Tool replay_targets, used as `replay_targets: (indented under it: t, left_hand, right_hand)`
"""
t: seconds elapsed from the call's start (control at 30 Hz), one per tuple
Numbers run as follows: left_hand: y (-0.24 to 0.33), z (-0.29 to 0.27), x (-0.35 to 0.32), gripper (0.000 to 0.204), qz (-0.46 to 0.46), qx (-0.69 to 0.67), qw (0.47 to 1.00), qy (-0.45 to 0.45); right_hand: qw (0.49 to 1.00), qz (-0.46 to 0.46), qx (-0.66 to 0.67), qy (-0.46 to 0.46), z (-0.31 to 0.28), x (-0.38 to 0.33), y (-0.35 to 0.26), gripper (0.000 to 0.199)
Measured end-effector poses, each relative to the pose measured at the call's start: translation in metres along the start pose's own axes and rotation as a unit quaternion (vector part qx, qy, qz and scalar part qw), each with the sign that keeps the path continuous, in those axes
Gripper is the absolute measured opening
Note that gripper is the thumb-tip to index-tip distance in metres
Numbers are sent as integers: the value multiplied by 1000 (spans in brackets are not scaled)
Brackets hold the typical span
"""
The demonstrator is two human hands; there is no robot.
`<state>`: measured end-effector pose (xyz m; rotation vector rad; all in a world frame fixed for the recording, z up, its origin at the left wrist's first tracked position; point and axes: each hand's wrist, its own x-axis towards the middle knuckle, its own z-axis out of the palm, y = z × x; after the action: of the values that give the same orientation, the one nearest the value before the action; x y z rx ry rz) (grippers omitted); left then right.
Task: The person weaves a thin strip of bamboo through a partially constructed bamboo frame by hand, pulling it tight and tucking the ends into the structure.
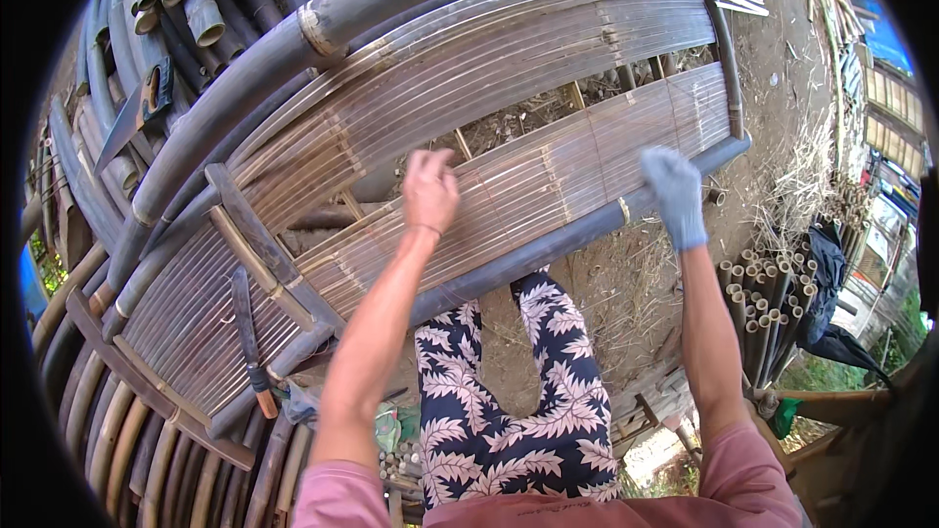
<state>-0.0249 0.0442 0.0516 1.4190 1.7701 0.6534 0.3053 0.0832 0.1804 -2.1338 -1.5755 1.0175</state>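
Observation:
A bamboo bench of thin split slats lies across the space in front of me, with a thick dark pole (533,264) along its near edge. My left hand (430,191), bare and blurred by motion, is over the near slat panel (592,152) beside the gap between the two panels. Its fingers are too smeared to read. Further right, my right hand (673,191) wears a pale grey-blue glove and is closed like a fist above the near panel and pole. Whatever it may hold is hidden. Beyond the gap rises the far slat panel (489,64).
A machete (248,342) lies on the slatted section at left. A wide blade with a wooden handle (147,103) rests on stacked bamboo poles (201,15) at upper left. Upright bamboo tubes (768,298) are bundled at right, near a dark cloth (829,279). Straw litters the earth floor.

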Motion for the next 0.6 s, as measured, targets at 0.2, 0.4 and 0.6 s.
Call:
replay_targets:
  t: [0.2,0.4,0.6]
  left_hand:
    - [-13,1,33,20,-133,135,982,0]
    - [10,-11,58,26,-193,148,941,-236]
    - [-19,38,50,26,-239,20,960,-148]
  right_hand:
    - [847,-159,-500,-82,120,89,-36,19]
    - [861,-124,-314,-381,246,92,-34,28]
    - [811,-253,-248,-466,245,116,-22,29]
